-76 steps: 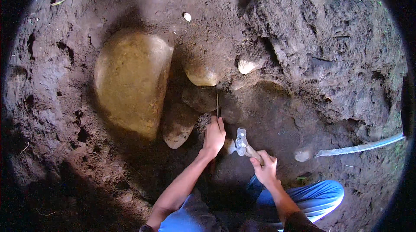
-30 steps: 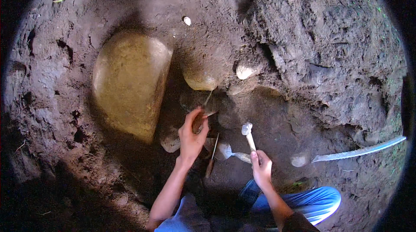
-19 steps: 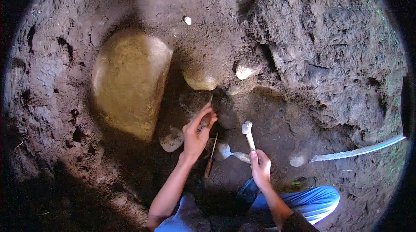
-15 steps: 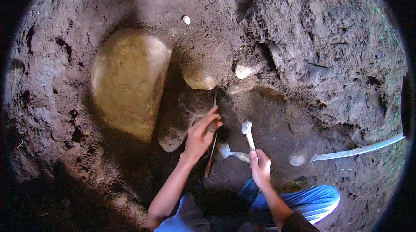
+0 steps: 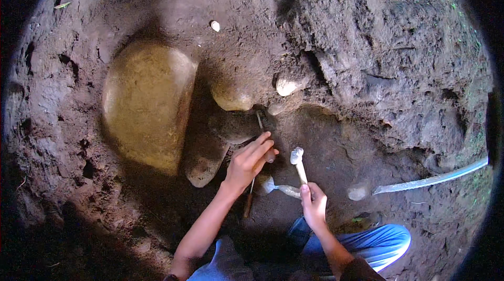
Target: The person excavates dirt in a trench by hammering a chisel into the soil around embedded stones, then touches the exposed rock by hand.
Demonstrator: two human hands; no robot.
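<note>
My left hand point(image 5: 249, 164) is closed round the handle of a slim metal chisel-like tool point(image 5: 260, 121); its thin end reaches the soil just below a rounded yellowish stone point(image 5: 231, 97). My right hand point(image 5: 314, 203) grips the pale handle of a small hammer point(image 5: 296, 156), its whitish, lumpy head upward and apart from the ground. Below my left hand a thin rod with a brown handle point(image 5: 248, 205) lies on the dirt, partly hidden by the hand. Between the hands is a clear, twisted plastic-looking piece point(image 5: 281, 187), its kind unclear.
A large flat-sided yellowish stone point(image 5: 147, 105) stands at left, with a smaller elongated stone point(image 5: 206, 168) beside it. A pale stone point(image 5: 287, 86) sits in the rough earth bank point(image 5: 378, 71). At right a long pale curved strip point(image 5: 430, 180) lies by a rounded lump point(image 5: 359, 192).
The surroundings have shifted slightly left in view. My left hand has turned and moved slightly right against the ground, bringing the handle's end into sight. My right hand still holds the hammer.
</note>
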